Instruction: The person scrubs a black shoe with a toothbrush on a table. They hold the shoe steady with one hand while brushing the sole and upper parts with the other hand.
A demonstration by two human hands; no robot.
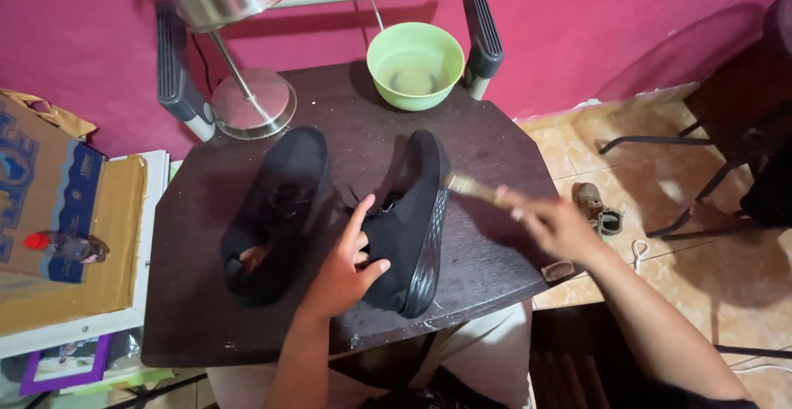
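Note:
Two black knit shoes sit on a dark wooden table (495,153). The right shoe (412,219) is tipped on its side with its black sole facing right. My left hand (342,269) presses against that shoe's upper and steadies it. My right hand (557,228) holds a small pale brush (474,188), whose tip touches the sole's edge. The left shoe (276,207) lies untouched beside them.
A green bowl (415,64) of water stands at the table's back edge, next to a metal lamp (247,100). A chair back frames the table. Boxes and papers (58,228) lie to the left. A small shoe (596,209) and a dark stool stand on the tiled floor.

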